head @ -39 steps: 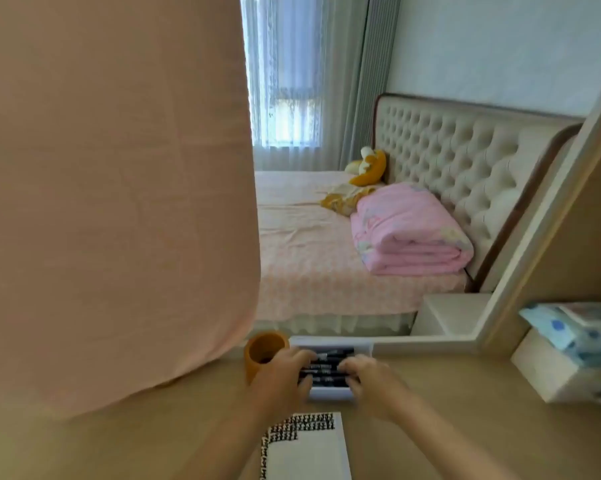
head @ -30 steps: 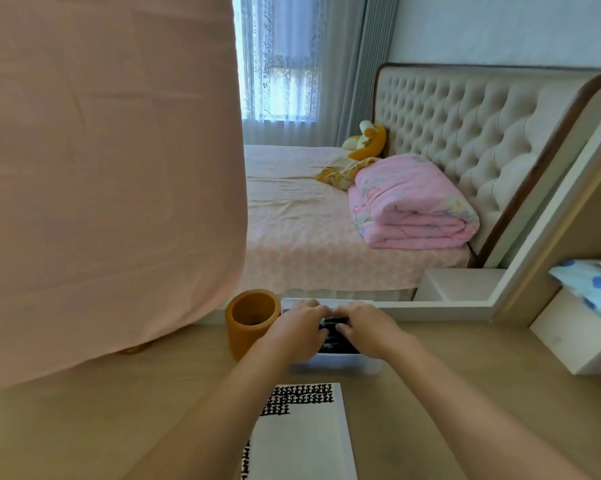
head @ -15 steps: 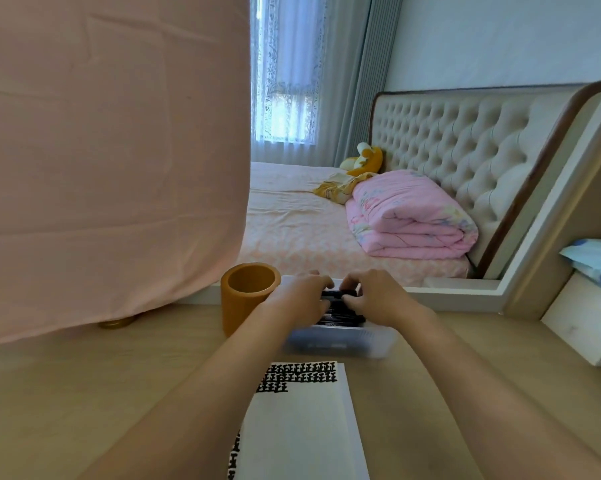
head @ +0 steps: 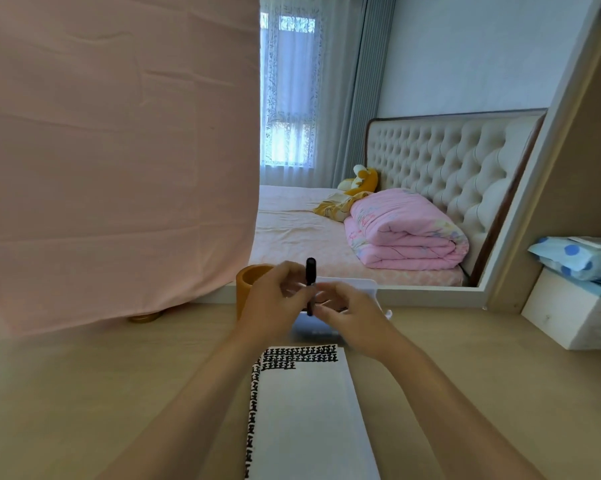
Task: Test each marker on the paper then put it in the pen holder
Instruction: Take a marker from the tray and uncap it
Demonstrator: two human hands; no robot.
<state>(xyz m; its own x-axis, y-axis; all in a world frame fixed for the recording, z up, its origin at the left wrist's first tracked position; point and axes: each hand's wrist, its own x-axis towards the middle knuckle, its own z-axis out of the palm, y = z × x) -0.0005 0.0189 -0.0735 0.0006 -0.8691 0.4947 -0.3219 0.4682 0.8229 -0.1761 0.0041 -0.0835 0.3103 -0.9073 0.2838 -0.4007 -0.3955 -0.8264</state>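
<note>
Holder (head: 249, 287) stood at 9 o'clock of the hands, and there the left hand (head: 271, 310) pinched the upright black marker (head: 311, 271) mid-barrel, the right hand (head: 352, 322) gripped its lower end, with the paper (head: 309, 410) lying at 6 o'clock.

The slim black marker pen (head: 311, 271) is dark from end to end; the round orange-brown pen holder (head: 248, 284) is one plain matt tone; the white paper sheet (head: 309, 410) bears rows of small black marks along its top and left edge; the pale beige wooden desk (head: 84, 393) shows faint grain; the hanging salmon-pink cloth (head: 119, 150) is unpatterned; the folded pink quilt (head: 406, 233) carries a faint floral print; the light blue soft pack (head: 576, 258) has darker blue dots.
</note>
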